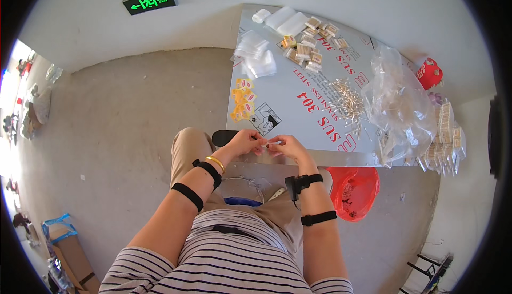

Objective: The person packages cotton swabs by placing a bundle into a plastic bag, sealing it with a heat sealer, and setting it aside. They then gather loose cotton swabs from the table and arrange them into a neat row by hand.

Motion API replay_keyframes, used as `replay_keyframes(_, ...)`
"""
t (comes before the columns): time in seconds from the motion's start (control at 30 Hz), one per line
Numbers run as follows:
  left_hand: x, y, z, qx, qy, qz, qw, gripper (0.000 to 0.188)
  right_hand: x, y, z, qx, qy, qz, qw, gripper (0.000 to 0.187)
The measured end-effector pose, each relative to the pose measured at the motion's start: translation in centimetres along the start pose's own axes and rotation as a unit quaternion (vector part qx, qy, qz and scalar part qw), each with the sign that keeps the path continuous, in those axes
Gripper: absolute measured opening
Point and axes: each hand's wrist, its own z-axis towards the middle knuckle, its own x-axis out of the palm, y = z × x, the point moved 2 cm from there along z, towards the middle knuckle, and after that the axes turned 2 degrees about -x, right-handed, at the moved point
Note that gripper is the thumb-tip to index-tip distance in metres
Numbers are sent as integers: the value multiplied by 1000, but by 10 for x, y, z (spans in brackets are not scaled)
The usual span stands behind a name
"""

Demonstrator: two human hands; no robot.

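Observation:
My left hand and my right hand meet at the table's near edge, fingertips almost touching. Both are closed in a pinch around a small whitish thing, too small to name. Beyond my left hand lie yellow-and-white paper labels in a loose group. Further back is a stack of clear plastic bags. Bundles of cotton swabs in small packs sit near the far edge. To the right of my hands spreads a loose pile of cotton swabs.
A large clear plastic bag slumps over the right of the metal table, beside packed swab bundles. Rolled clear bags lie at the back. A red bag hangs below the near edge. A cardboard box stands at lower left.

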Motion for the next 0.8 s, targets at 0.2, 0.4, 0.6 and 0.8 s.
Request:
replay_keyframes(0.2, -6, 6, 4, -20, 42, -30, 998, 29, -1, -2, 10, 8, 0, -19, 1000, 36)
replay_keyframes(0.4, -7, 8, 4, -18, 55, 13, 998, 24, -2, 0, 10, 18, 14, 8, 1000, 40)
replay_keyframes(0.6, -7, 8, 6, -9, 81, 21, 996, 24, -1, -4, 11, 13, -4, -16, 1000, 41)
replay_keyframes(0.8, -14, 10, 4, -16, 80, 18, 997, 28, 0, 15, 5, 47, 15, 6, 999, 39)
